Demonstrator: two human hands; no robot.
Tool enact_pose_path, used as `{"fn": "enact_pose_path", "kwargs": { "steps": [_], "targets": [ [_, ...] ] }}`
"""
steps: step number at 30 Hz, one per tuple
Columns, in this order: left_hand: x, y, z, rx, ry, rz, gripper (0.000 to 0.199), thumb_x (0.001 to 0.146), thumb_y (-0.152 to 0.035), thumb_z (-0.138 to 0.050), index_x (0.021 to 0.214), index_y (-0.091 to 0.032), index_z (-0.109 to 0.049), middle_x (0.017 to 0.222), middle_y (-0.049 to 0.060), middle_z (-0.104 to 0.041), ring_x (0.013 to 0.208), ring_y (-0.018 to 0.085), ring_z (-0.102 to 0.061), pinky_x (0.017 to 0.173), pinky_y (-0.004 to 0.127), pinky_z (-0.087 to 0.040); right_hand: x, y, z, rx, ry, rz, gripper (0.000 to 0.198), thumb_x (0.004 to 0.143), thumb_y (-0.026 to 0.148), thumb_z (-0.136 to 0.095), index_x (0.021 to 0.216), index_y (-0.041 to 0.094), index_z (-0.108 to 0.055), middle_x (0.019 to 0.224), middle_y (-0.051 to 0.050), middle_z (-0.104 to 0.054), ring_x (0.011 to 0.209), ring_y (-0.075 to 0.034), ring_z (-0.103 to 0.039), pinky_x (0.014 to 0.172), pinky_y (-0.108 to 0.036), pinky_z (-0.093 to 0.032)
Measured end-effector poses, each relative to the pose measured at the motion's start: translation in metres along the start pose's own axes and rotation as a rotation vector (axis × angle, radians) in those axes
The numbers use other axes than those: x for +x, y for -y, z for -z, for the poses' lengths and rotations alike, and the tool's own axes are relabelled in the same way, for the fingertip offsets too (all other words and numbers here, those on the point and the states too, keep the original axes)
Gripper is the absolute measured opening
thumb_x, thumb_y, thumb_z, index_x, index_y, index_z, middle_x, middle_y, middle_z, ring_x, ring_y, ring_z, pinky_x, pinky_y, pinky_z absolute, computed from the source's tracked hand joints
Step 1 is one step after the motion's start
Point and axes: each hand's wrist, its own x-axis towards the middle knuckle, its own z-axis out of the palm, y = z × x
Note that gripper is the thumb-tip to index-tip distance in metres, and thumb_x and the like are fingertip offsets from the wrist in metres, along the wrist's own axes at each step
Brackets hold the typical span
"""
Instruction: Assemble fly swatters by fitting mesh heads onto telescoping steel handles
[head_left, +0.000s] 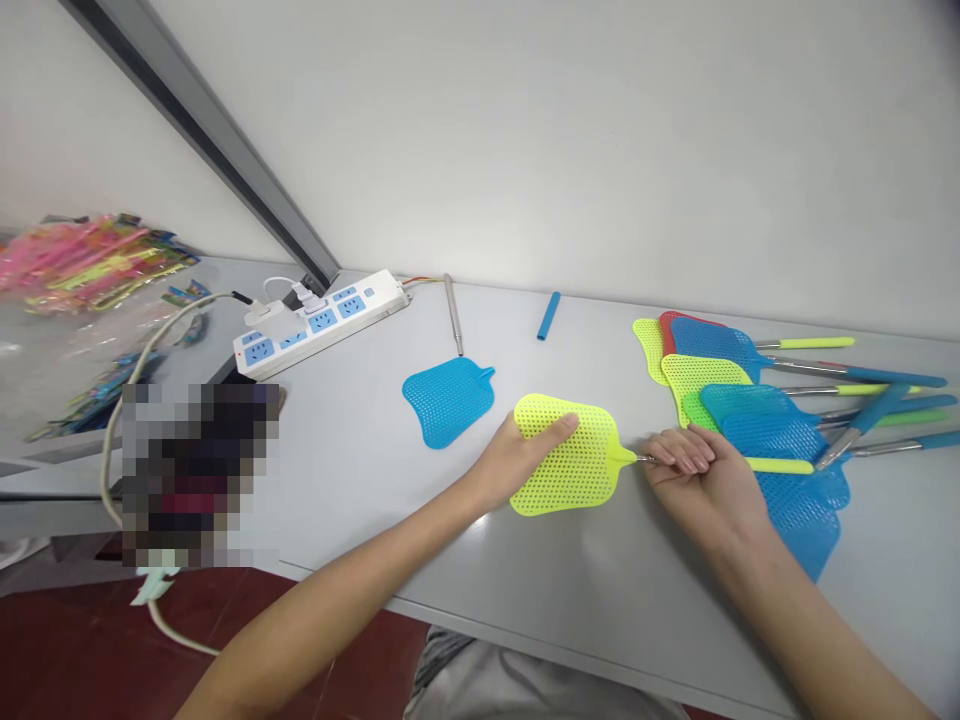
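Note:
A yellow fly swatter lies level between my hands, its perforated head to the left and its yellow grip to the right. My left hand pinches the head, thumb on top and fingers hidden underneath. Around the metal rod, close to the head's neck, my right hand is closed. Beyond my left hand rests a loose blue swatter head. A bare metal rod stands apart behind it, and a short blue grip sleeve lies farther right.
Several swatters in blue, red, yellow and green form a pile at right, against my right hand. A white power strip with plugs sits at the back left. Bagged colourful goods lie far left. A blurred dark object is near the left edge.

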Motion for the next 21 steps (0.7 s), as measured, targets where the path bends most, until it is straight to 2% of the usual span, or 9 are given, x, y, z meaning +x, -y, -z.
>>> {"fn": "enact_pose_path", "kwargs": {
  "steps": [11,16,18,21],
  "targets": [
    [-0.0021,-0.0025,-0.0031,0.044,-0.024,-0.016,0.032,0.074,-0.043,-0.051,0.088,-0.016,-0.06,0.085,0.008,-0.064,0.07,0.017,-0.058,0.063,0.029,-0.045,0.0008,0.0011,0.0017,-0.06,0.05,-0.006,0.034,0.07,0.006,-0.039,0.054,0.019,-0.013,0.044,0.008,-0.012,0.034,-0.005,-0.021,0.038,-0.019,-0.031],
    [-0.0023,-0.0021,-0.0029,0.002,-0.029,-0.023,0.028,0.073,-0.041,-0.054,0.083,-0.016,-0.06,0.082,0.007,-0.064,0.069,0.017,-0.058,0.063,0.029,-0.044,0.0009,0.0003,0.0008,-0.026,0.015,-0.003,0.032,0.072,0.006,-0.037,0.054,0.019,-0.015,0.044,0.008,-0.012,0.034,-0.005,-0.02,0.037,-0.019,-0.029],
    [-0.0013,-0.0021,-0.0015,-0.052,-0.005,-0.008,0.028,0.072,-0.04,-0.054,0.084,-0.016,-0.06,0.082,0.007,-0.063,0.07,0.017,-0.059,0.063,0.028,-0.044,0.0006,0.0,0.0004,-0.01,0.005,0.004,0.031,0.073,0.006,-0.036,0.054,0.019,-0.015,0.044,0.008,-0.012,0.034,-0.006,-0.02,0.036,-0.019,-0.029],
    [0.0021,-0.0017,0.0008,-0.258,0.047,0.051,0.033,0.074,-0.045,-0.048,0.081,-0.015,-0.061,0.082,0.007,-0.064,0.074,0.018,-0.059,0.067,0.029,-0.044,-0.0001,-0.0003,0.0008,0.009,0.009,0.021,0.031,0.075,0.006,-0.035,0.055,0.019,-0.016,0.044,0.008,-0.012,0.034,-0.006,-0.021,0.036,-0.019,-0.029]
  ]
}}
